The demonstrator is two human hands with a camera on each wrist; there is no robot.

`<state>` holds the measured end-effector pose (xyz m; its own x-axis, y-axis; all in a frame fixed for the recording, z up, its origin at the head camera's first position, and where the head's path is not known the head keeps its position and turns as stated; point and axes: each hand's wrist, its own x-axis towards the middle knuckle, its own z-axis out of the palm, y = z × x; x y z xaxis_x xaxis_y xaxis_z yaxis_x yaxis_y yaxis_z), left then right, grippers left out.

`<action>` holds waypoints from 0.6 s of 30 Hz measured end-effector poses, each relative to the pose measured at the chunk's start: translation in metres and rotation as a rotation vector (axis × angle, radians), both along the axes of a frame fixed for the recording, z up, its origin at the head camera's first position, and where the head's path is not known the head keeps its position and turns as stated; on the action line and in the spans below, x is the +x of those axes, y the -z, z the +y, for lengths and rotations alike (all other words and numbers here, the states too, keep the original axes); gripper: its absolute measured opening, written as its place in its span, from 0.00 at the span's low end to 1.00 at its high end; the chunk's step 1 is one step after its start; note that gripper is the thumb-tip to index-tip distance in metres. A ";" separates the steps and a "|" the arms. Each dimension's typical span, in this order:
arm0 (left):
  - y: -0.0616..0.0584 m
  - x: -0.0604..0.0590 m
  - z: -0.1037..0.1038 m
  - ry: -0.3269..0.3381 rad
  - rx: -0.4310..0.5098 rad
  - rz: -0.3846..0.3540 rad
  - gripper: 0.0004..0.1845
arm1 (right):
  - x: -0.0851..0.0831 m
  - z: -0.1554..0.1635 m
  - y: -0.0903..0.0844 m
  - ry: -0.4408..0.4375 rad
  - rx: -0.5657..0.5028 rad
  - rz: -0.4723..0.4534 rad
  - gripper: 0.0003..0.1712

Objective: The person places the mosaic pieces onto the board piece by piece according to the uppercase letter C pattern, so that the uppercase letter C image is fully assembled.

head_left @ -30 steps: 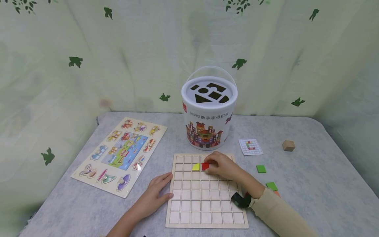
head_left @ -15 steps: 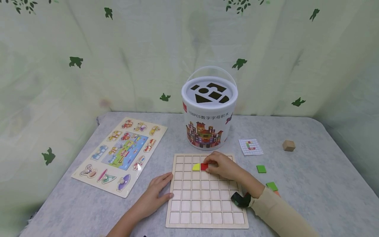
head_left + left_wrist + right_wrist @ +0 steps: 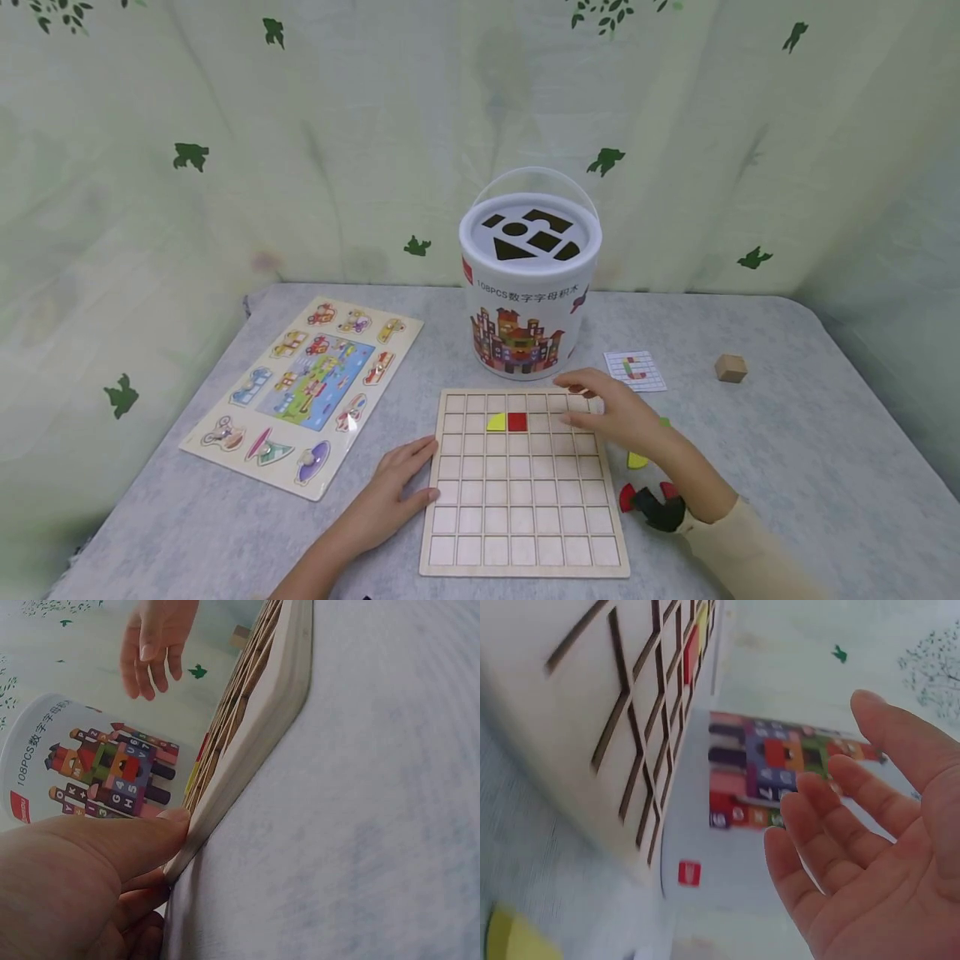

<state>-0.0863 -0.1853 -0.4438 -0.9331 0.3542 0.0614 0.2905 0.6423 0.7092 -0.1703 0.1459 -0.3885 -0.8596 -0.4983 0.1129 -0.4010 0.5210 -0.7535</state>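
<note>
A wooden grid board (image 3: pixel 522 533) lies flat on the grey table. A yellow piece (image 3: pixel 496 422) and a red square piece (image 3: pixel 517 422) sit side by side in its second row. My right hand (image 3: pixel 611 410) hovers open and empty over the board's far right corner; its straight fingers (image 3: pixel 832 832) show in the right wrist view. My left hand (image 3: pixel 392 492) rests flat on the table, its fingers (image 3: pixel 112 847) against the board's left edge (image 3: pixel 247 750).
A white shape-sorter bucket (image 3: pixel 529 275) stands behind the board. A pattern card (image 3: pixel 634 371), a wooden cube (image 3: pixel 731 367) and loose pieces, one yellow (image 3: pixel 637 460), one red (image 3: pixel 626 497), lie at the right. An animal peg puzzle (image 3: pixel 307 387) lies at the left.
My right hand has let go of the red piece, which now sits in its cell, and has moved right, uncovering loose pieces beside the board. The left hand has not moved.
</note>
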 end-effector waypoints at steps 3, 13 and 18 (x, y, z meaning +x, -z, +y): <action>0.000 0.000 0.000 0.000 -0.002 -0.001 0.34 | 0.008 0.018 -0.001 0.036 0.019 0.040 0.26; 0.000 -0.001 -0.001 -0.001 -0.001 -0.010 0.35 | 0.030 0.064 0.019 0.097 0.113 -0.037 0.28; 0.000 -0.001 -0.001 0.003 0.000 -0.009 0.35 | 0.035 0.074 0.030 0.102 0.183 -0.097 0.26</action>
